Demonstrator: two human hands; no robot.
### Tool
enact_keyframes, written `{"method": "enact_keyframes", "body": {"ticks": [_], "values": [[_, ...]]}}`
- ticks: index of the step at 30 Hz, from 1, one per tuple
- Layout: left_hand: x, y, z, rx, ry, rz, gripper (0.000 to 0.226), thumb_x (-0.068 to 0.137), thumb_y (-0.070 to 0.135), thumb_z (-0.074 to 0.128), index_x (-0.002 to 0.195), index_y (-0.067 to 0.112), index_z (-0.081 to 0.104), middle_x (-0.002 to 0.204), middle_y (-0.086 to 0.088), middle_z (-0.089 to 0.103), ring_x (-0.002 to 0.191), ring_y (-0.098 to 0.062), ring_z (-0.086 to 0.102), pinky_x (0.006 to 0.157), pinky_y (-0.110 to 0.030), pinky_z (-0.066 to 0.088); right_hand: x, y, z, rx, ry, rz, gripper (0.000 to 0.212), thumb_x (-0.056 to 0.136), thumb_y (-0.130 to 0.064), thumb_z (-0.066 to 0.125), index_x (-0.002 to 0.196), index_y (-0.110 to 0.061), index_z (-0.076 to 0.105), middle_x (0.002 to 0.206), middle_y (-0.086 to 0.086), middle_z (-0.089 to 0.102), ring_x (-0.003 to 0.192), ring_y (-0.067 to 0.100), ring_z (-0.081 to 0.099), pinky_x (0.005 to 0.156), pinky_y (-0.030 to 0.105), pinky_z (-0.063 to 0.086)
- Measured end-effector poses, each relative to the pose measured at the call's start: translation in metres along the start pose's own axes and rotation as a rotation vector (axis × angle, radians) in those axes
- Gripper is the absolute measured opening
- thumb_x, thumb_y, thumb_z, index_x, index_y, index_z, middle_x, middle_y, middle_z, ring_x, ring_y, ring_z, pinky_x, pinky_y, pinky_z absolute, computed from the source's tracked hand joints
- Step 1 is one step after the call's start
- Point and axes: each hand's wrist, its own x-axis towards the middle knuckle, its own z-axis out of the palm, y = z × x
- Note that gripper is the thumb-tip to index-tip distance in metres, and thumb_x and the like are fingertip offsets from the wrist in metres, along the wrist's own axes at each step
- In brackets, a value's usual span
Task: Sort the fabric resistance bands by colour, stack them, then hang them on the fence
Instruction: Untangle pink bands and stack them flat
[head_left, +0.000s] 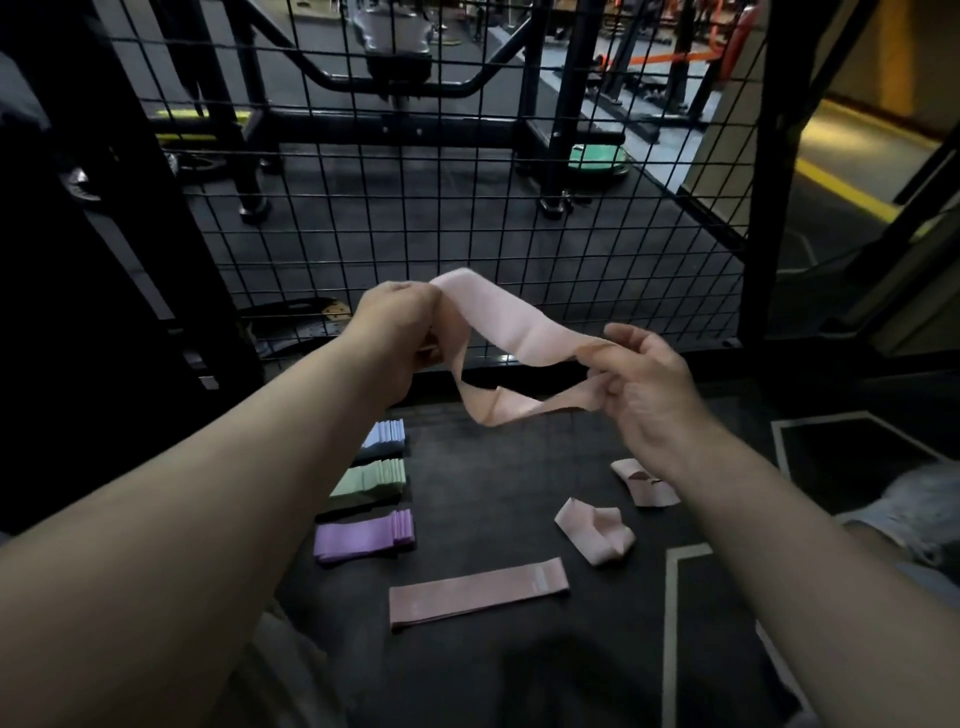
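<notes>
I see the twisted pink band (519, 332) stretched in the air before the wire fence (467, 208), my left grip (400, 332) clenched round one end and my right grip (649, 384) pinching the other. On the floor (493, 467) below lie a blue stack (384, 436), green stack (371, 480) and purple stack (363, 538) at left, a flat pink band (478, 592) nearest me, and two crumpled pink bands (595, 530) at right.

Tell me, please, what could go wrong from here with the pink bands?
The held band is twisted between the left hand and right hand. Set down like that, it may not lie flat on the flat band, and a stack built there could lean. A crumpled band is partly hidden by the right wrist, so lowering that arm might drag it.
</notes>
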Motion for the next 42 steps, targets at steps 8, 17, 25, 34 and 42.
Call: {"method": "enact_keyframes", "body": {"ticks": [8,17,25,34,42], "values": [[-0.001,-0.006,0.009,-0.007,0.002,-0.009,0.022,0.095,0.01,0.051,0.116,0.007,0.055,0.101,-0.014,0.068,0.085,-0.032,0.069,0.07,-0.044,0.06,-0.022,-0.038,-0.004,-0.084,-0.531,0.271,0.049,0.085,-0.04,0.068,0.123,-0.01,0.055,0.132,0.022,0.059,0.11,0.03,0.06,0.095,0.048,0.052],[-0.015,-0.002,0.017,-0.052,-0.46,0.154,0.018,0.1,0.007,0.049,0.089,0.02,0.054,0.079,-0.001,0.06,0.068,-0.015,0.059,0.059,-0.029,0.052,-0.038,-0.012,0.003,-0.082,-0.655,0.506,0.051,0.092,-0.052,0.056,0.113,-0.006,0.061,0.076,0.002,0.051,0.066,0.012,0.048,0.07,0.03,0.039],[-0.011,-0.001,0.021,-0.027,-0.406,0.139,0.021,0.094,0.004,0.046,0.083,0.019,0.054,0.075,-0.004,0.061,0.065,-0.02,0.058,0.065,-0.032,0.047,-0.033,-0.026,-0.005,0.26,-0.537,0.379,0.024,0.098,-0.026,0.054,0.101,-0.015,0.074,0.096,-0.001,0.063,0.085,0.011,0.063,0.084,0.035,0.053],[-0.016,-0.008,0.021,0.262,-0.528,0.254,0.058,0.078,-0.019,0.042,0.124,0.015,0.053,0.134,-0.005,0.059,0.125,-0.022,0.053,0.081,-0.021,0.049,-0.032,-0.035,-0.004,-0.131,-0.326,-0.127,0.028,0.09,-0.007,0.065,0.118,-0.013,0.064,0.099,0.003,0.068,0.096,0.016,0.066,0.082,0.031,0.054],[-0.022,-0.018,0.027,0.307,-0.782,0.193,0.043,0.068,-0.005,0.054,0.111,-0.003,0.062,0.103,-0.02,0.062,0.097,-0.027,0.058,0.093,-0.04,0.044,-0.043,-0.042,0.005,-0.363,-0.262,-0.261,0.034,0.092,0.001,0.062,0.122,-0.016,0.062,0.107,0.005,0.072,0.101,0.015,0.069,0.087,0.031,0.057]]}}
